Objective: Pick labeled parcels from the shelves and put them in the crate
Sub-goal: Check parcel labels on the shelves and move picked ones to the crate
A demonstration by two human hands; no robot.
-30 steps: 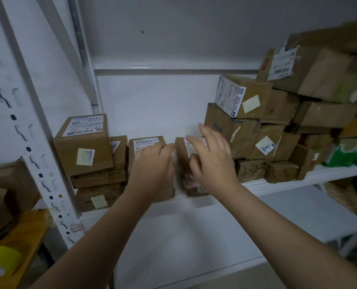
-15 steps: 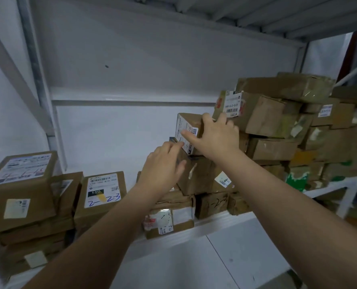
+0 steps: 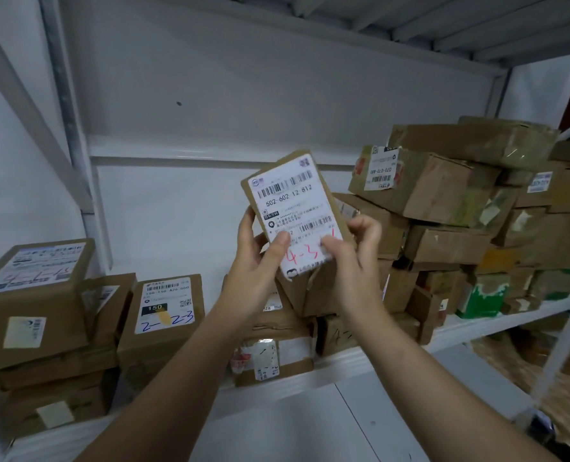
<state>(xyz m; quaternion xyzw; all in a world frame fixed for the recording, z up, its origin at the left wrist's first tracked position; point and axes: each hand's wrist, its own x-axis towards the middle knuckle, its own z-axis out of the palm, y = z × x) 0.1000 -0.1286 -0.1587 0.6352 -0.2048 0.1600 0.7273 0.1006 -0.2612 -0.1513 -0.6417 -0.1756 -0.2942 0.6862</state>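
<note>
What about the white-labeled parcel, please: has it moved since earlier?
Yes: the parcel came off the box stack, toward the camera; left hand and right hand hold it.

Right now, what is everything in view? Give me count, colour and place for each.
held parcel: one, brown with white label and red writing, raised at centre
left stack: several boxes, brown, left end of shelf
blue-marked box: one, brown, white label, right of that stack
taped box: one, brown and white, shelf front, below the hands
right pile: many boxes, brown, one green-printed, count unclear
shelf: one, white, under the stacked boxes
left hand: one, grips parcel's left edge
right hand: one, pinches its lower right
</note>
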